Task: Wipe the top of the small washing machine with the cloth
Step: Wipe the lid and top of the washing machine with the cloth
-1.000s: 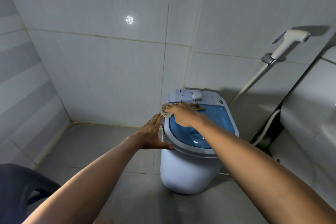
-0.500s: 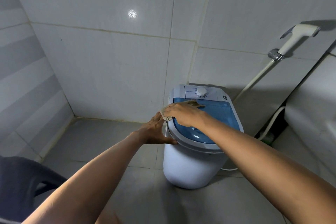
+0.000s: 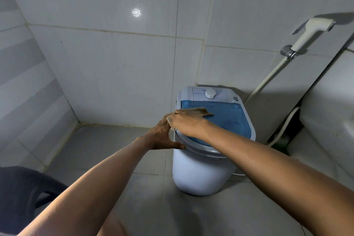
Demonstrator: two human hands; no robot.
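A small white washing machine [image 3: 201, 174] with a blue see-through lid [image 3: 229, 119] and a round white dial [image 3: 210, 93] stands on the tiled floor by the wall. My right hand [image 3: 188, 122] lies flat on the lid's left side, pressing a tan cloth [image 3: 200, 110] whose edges stick out past the fingers. Against the machine's left rim rests my left hand [image 3: 162, 136], fingers together and thumb on the rim, holding nothing.
A white spray nozzle [image 3: 310, 32] hangs on the wall at the right, its hose [image 3: 268, 78] running down behind the machine. A white toilet tank [image 3: 329, 105] stands at the far right. A dark chair [image 3: 23, 193] sits at lower left.
My right hand and the cloth have slid slightly toward the lid's left rim. My left hand stays on the machine's side. The camera view has shifted a little.
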